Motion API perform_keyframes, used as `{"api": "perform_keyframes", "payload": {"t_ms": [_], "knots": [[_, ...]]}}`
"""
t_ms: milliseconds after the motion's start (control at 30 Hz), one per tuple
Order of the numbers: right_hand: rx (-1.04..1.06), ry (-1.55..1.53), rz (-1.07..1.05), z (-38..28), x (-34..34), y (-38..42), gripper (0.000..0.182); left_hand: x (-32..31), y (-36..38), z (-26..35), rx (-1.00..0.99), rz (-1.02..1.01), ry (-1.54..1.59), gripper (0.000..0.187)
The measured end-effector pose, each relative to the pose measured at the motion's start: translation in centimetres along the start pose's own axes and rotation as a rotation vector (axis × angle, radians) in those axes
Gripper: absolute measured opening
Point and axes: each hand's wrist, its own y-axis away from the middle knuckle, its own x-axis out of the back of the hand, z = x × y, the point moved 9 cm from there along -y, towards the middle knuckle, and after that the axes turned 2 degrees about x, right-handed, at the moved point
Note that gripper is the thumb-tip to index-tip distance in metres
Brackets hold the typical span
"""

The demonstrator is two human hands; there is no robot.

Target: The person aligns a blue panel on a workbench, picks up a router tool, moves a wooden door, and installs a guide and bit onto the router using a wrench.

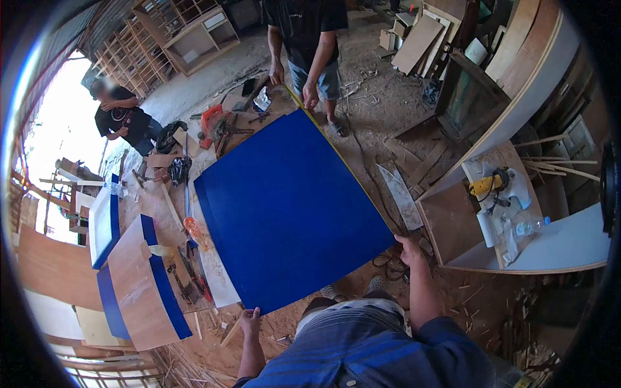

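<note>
One blue panel is clamped by left hand and right hand; bottle's contents unclear.

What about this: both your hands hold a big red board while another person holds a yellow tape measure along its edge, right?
Not red: the head view shows the big board is blue. Your left hand and right hand do hold it, and another person does hold the yellow tape measure along its edge.

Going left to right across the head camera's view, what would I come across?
White panel with a blue edge → black plastic bag → large blue panel → wearer's right hand → yellow power tool → clear plastic bottle.
</note>
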Motion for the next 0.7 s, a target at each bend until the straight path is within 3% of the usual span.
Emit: {"api": "perform_keyframes", "payload": {"t_ms": [200, 300, 400, 600, 700], "knots": [[0.003, -0.035, -0.004, 0.8, 0.5, -1.0, 0.036, 0.4, 0.4, 0.7, 0.024, -0.026, 0.057, 0.033], [0.030, -0.038, 0.031, 0.7, 0.9, -1.1, 0.025, 0.2, -0.7, -0.3, -0.028, -0.020, 0.052, 0.031], [-0.008, -0.013, 0.087, 1.2, 1.6, -1.6, 0.025, -0.1, -0.3, -0.2, -0.013, -0.059, 0.108, 0.031], [-0.019, -0.201, 0.005, 2.0, 0.9, -2.0, 0.028, -0.3, -0.5, -0.8, -0.010, -0.055, 0.138, 0.032], [-0.044, -0.126, -0.050, 4.1, 3.5, -5.4, 0.064, -0.4, -0.6, -0.9, -0.005, -0.045, 0.139, 0.033]]}}
